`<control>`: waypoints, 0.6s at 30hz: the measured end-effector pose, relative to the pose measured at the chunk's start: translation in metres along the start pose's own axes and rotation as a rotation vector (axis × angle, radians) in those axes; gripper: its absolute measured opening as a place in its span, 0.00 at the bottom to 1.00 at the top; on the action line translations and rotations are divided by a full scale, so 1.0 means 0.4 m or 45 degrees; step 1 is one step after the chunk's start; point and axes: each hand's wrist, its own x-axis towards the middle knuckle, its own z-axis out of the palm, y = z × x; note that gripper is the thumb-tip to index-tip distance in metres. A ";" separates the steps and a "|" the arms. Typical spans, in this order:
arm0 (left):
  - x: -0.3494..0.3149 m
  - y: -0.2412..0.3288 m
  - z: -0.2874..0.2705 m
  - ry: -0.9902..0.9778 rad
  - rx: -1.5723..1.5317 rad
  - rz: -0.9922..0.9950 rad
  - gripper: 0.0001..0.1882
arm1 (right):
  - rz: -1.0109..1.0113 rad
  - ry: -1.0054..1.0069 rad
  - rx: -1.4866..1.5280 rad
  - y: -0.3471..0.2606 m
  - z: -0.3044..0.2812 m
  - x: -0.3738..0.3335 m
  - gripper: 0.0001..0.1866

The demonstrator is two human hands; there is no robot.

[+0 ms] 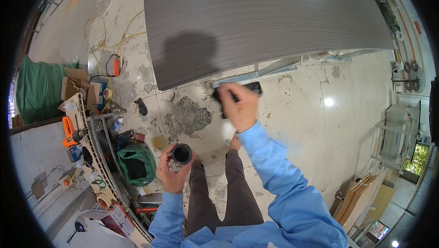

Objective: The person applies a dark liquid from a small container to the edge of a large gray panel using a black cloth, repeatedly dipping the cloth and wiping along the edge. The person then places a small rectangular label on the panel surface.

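My left hand (pixel 173 175) is wrapped round a small dark round cup (pixel 182 154), seen from above with its rim facing up. My right hand (pixel 240 106) is closed on a black tool (pixel 253 89) with a wide part that sticks out past the fingers; the hand hides most of it and its kind cannot be made out. Beyond both hands lies a large grey wood-grain panel (pixel 265 19), raised on a metal frame (pixel 279 67). My right hand is near its front edge, over the frame's bar.
On the left, a bench (pixel 93 133) holds an orange drill (pixel 70 133). Beside it stand a green plastic bag (pixel 148 156) and a large green sack (pixel 41 88). A yellow cord (pixel 103 42) trails over the stained floor (pixel 320 111). Wooden boards (pixel 354 197) lean at right.
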 end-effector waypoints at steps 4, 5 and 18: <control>-0.008 -0.012 -0.017 0.081 0.007 0.023 0.33 | 0.050 -0.004 0.027 -0.039 0.044 -0.028 0.04; -0.010 -0.017 -0.025 0.079 0.004 0.019 0.33 | 0.109 0.049 0.108 -0.038 0.027 -0.024 0.04; -0.037 -0.077 -0.124 0.178 -0.007 -0.052 0.33 | 0.060 -0.233 0.010 -0.135 0.212 -0.083 0.04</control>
